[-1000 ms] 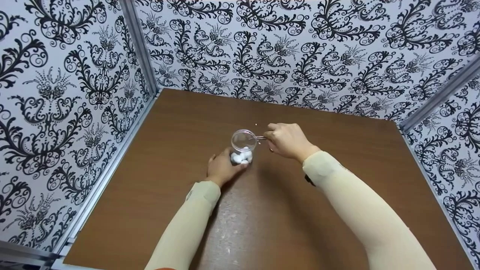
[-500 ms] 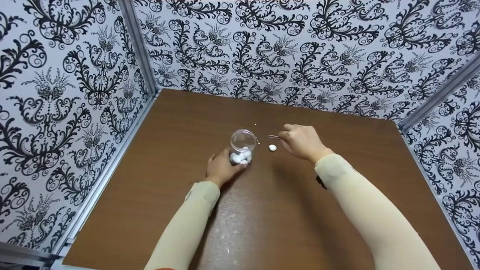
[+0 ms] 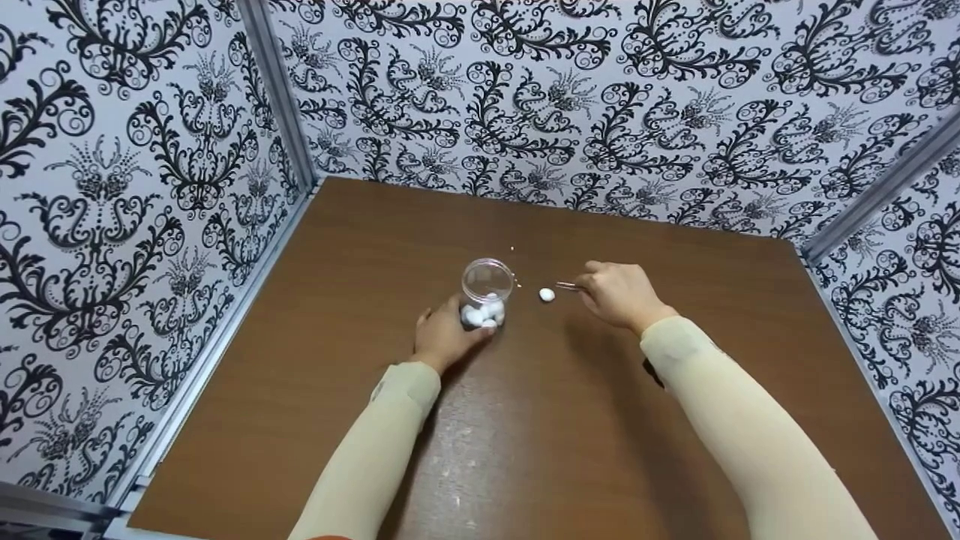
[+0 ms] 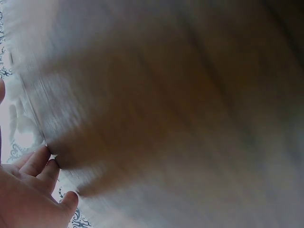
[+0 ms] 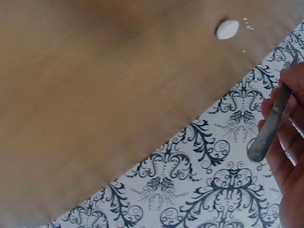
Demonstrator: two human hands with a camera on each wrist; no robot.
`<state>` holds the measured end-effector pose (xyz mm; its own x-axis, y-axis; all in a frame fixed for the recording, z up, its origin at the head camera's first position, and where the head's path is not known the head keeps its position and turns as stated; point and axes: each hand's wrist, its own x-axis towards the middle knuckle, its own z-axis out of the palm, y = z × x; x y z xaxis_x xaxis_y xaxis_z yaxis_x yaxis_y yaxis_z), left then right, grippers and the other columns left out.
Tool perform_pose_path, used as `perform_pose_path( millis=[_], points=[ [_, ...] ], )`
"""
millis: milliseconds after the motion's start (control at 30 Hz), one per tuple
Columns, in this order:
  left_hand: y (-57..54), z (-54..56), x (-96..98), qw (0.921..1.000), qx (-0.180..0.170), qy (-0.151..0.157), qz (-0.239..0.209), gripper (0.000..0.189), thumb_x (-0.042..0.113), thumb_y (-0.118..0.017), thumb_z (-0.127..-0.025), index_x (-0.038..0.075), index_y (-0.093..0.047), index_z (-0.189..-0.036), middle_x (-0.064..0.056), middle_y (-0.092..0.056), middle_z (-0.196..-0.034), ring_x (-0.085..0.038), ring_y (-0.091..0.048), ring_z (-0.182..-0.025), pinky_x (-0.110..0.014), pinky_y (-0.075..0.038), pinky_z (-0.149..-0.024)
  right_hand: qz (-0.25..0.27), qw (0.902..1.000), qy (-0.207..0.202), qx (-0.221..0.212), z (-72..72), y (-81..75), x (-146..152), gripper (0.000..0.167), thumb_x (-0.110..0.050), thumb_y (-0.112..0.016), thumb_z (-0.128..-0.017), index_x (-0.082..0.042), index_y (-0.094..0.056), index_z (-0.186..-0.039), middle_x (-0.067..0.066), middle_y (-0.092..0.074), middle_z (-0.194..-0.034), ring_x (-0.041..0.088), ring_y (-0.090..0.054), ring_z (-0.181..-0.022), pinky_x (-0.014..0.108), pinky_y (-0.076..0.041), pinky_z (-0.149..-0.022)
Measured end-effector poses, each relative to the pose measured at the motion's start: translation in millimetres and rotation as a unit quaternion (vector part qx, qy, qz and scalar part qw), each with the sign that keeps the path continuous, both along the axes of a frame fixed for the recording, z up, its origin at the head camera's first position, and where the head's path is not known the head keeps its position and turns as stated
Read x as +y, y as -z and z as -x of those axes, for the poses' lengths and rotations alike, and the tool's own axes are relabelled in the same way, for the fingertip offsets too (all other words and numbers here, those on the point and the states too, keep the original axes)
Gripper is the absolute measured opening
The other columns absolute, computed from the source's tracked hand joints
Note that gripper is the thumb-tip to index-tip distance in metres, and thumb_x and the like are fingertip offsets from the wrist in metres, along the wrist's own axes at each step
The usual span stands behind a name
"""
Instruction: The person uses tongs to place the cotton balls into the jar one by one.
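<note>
In the head view my left hand (image 3: 444,335) holds a clear plastic jar (image 3: 488,280) upright on the table, fingers and thumb round its side. Several white balls (image 3: 482,313) show through the wall in its lower part. To the right, my right hand (image 3: 619,293) pinches metal tweezers (image 3: 568,286), whose tips point left toward a single white ball (image 3: 547,295) on the wood, a short way apart. The right wrist view shows the tweezers (image 5: 273,123) between thumb and fingers, with the loose white ball (image 5: 228,29) farther off.
Tiny white crumbs (image 3: 518,283) lie just right of the jar and behind it. The brown table (image 3: 360,247) is bounded by black-and-white patterned walls (image 3: 555,97) at the back and sides, with metal posts (image 3: 279,97) at the corners.
My right hand and the tweezers have moved right from beside the jar's rim, then slightly toward me. The loose white ball has come into sight. My left hand and the jar are still.
</note>
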<state>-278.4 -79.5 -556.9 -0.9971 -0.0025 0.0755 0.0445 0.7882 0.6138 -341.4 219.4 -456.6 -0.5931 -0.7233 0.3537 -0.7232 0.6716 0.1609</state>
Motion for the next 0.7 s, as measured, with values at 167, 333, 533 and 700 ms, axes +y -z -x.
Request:
perform_pose_path(
  millis=[167, 333, 533, 700],
  points=[
    [0.6, 0.2, 0.3, 1.0000, 0.003, -0.003, 0.000, 0.075, 0.053, -0.078, -0.081, 0.010, -0.053, -0.138, -0.005, -0.065, -0.127, -0.023, -0.058, -0.121, -0.050, -0.022, -0.115, -0.007, 0.9999, 0.006, -0.013, 1.3, 7.3, 3.8, 0.005, -0.012, -0.071, -0.083, -0.012, -0.076, -0.085, 0.003, -0.053, -0.074, 0.027, -0.056, -0.056, 0.047, -0.046, -0.044],
    [0.9, 0.5, 0.5, 1.0000, 0.006, -0.003, 0.002, 0.076, 0.054, -0.078, -0.080, 0.010, -0.054, -0.138, -0.005, -0.065, -0.127, -0.025, -0.058, -0.120, -0.049, -0.023, -0.115, -0.004, 0.9998, -0.002, -0.017, 2.6, 13.9, 4.7, 0.004, -0.011, -0.071, -0.082, -0.010, -0.075, -0.082, 0.004, -0.052, -0.072, 0.027, -0.054, -0.053, 0.047, -0.044, -0.042],
    [1.6, 1.9, 0.2, 0.9999, 0.009, -0.002, 0.006, 0.075, 0.054, -0.077, -0.080, 0.011, -0.054, -0.137, -0.005, -0.065, -0.126, -0.025, -0.058, -0.120, -0.048, -0.024, -0.114, -0.009, 0.9998, 0.001, -0.020, 6.2, 20.6, 4.8, 0.003, -0.010, -0.070, -0.080, -0.010, -0.073, -0.080, 0.004, -0.052, -0.071, 0.027, -0.054, -0.052, 0.047, -0.044, -0.042],
    [2.8, 1.8, 0.0, 0.9999, 0.003, -0.002, 0.010, 0.077, 0.055, -0.077, -0.080, 0.011, -0.053, -0.138, -0.005, -0.065, -0.126, -0.024, -0.058, -0.120, -0.049, -0.023, -0.114, -0.027, 0.9991, 0.014, -0.029, 8.4, 25.5, 3.5, 0.004, -0.010, -0.069, -0.080, -0.011, -0.072, -0.079, 0.004, -0.053, -0.072, 0.027, -0.055, -0.054, 0.048, -0.046, -0.043]
  ],
)
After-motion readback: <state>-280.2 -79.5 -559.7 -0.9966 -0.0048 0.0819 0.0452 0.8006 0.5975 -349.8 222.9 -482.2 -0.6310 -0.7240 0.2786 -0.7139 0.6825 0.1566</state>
